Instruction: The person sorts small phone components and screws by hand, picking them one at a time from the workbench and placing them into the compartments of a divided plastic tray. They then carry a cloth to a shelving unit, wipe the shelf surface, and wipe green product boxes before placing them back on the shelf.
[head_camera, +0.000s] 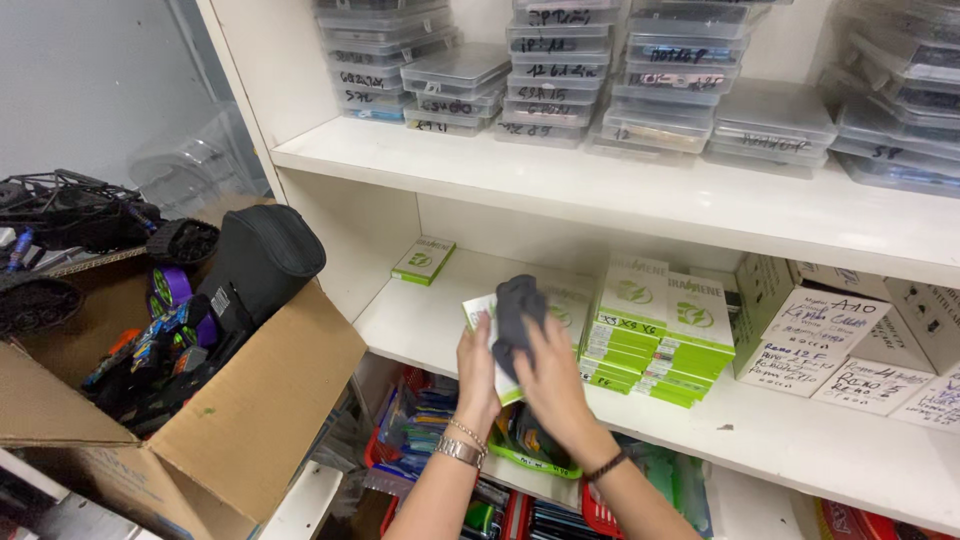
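Shelf (450, 330): stacked green-white boxes (655, 335)

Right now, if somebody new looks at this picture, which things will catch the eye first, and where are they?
In the centre, the left hand holds a flat white-and-green box while the right hand presses a dark grey cloth on it. Just to the right, stacks of similar green-and-white boxes stand on the white middle shelf. At far left, an open brown cardboard carton is filled with black and colourful toy vehicles.
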